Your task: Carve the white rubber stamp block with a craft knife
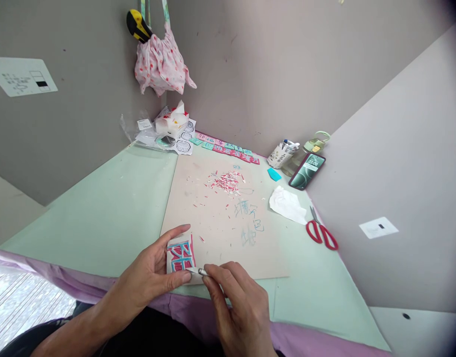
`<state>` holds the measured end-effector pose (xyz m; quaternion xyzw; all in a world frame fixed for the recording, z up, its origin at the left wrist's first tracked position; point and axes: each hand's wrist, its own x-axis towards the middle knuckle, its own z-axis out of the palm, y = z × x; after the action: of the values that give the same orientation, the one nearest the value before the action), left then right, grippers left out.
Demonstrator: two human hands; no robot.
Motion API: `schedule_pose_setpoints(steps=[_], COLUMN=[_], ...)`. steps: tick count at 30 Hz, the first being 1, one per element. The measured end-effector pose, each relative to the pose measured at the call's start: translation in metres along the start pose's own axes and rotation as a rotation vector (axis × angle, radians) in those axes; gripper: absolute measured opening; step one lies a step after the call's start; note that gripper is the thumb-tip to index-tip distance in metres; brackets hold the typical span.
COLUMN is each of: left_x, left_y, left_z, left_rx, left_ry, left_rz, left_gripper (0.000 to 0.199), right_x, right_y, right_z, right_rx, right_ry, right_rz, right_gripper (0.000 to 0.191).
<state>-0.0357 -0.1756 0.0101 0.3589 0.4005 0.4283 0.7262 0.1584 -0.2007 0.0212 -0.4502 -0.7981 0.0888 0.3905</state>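
Near the front edge of the board (pixel 220 218), my left hand (pixel 155 270) grips a small square carving block (pixel 180 255) by its sides. Its white face bears a blue-outlined character, with pink-red showing in the cut areas. My right hand (pixel 237 295) is closed around a slim metal craft knife (pixel 202 271). The blade's tip is at the block's lower right corner, close to my left thumb; whether it touches the block I cannot tell. Pink and white shavings (pixel 228 182) are heaped on the board beyond my hands.
Red-handled scissors (pixel 322 235), a crumpled tissue (pixel 287 204), a phone (pixel 307 171) and a pen jar (pixel 283 153) stand or lie at the right. Carved character tiles (pixel 228 149) line the back. A pink cloth bag (pixel 161 64) hangs above plastic wrapping (pixel 138 131).
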Motion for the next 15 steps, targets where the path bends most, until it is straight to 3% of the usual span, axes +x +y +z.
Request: schedule_pose_setpoints(steps=[10,15], left_x=[0.0,-0.001], left_y=[-0.001,-0.015], left_z=[-0.001,-0.001], left_rx=[-0.054,-0.075], left_ry=[-0.02,-0.168], left_rz=[-0.026,-0.07], left_gripper=[0.085,0.096], right_x=[0.001,0.003], right_y=[0.001,0.002], right_z=[0.004,0.003], right_rx=[0.044,0.011], right_ry=[0.029,0.075], right_rz=[0.022,0.054], right_gripper=[0.016,0.017])
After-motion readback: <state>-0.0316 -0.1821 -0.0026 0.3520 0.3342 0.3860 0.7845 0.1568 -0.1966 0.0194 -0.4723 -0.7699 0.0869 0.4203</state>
